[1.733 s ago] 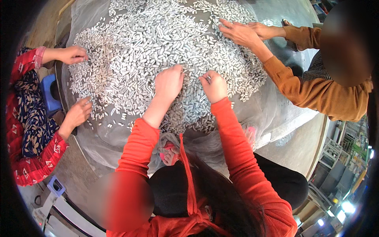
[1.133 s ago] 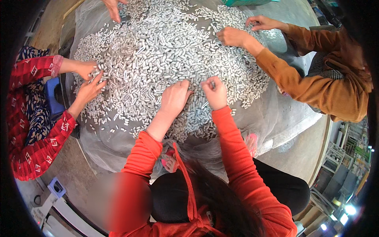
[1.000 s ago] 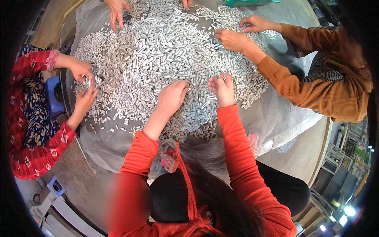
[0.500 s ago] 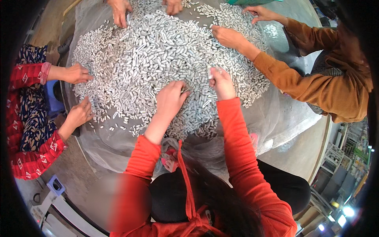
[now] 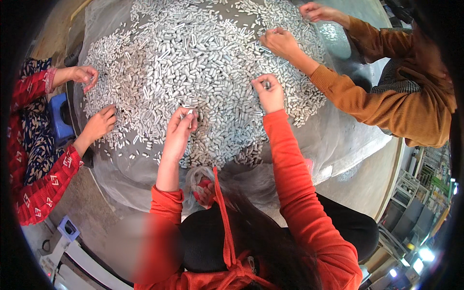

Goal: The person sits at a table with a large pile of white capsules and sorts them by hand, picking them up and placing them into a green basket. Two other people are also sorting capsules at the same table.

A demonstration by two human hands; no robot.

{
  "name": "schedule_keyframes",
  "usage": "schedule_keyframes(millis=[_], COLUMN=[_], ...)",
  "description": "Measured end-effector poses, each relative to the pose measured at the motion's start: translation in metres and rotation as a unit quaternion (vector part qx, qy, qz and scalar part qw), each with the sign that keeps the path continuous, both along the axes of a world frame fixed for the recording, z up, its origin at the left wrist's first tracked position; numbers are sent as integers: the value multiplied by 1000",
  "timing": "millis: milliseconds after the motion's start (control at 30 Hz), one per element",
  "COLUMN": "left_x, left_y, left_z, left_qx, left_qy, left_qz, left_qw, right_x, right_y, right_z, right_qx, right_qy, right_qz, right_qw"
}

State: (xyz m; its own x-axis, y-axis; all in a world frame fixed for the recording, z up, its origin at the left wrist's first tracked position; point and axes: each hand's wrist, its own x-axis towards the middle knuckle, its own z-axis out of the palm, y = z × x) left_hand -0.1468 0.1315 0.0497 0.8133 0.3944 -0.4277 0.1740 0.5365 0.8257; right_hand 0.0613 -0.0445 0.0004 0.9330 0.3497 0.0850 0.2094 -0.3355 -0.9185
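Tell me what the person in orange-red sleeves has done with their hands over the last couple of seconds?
Both hands lifted off the pile of small grey pieces. The left hand now pinches a piece in its fingers, and the right hand has closed around some too. The pile on its clear plastic sheet and the co-workers around it stayed put, still sorting.

A crumpled clear plastic bag (image 5: 205,186) with something red inside lies at the sheet's near edge.
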Motion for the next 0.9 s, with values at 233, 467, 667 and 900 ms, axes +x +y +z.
schedule_keyframes(millis=[233,467,667,900], left_x=[44,58,58,29], left_y=[-38,-53,-47,-29], left_z=[23,0,1,10], left_qx=[221,673,566,-94], left_qy=[-13,-63,-19,-69], left_qz=[-186,-296,-226,-77], left_qw=[957,675,792,990], right_x=[-18,-27,-23,-43], right_y=[-42,-37,-36,-61], right_z=[23,42,41,36], right_qx=[139,-238,-218,168], right_qy=[304,-14,-88,277], right_qz=[9,177,167,40], right_qw=[943,955,957,945])
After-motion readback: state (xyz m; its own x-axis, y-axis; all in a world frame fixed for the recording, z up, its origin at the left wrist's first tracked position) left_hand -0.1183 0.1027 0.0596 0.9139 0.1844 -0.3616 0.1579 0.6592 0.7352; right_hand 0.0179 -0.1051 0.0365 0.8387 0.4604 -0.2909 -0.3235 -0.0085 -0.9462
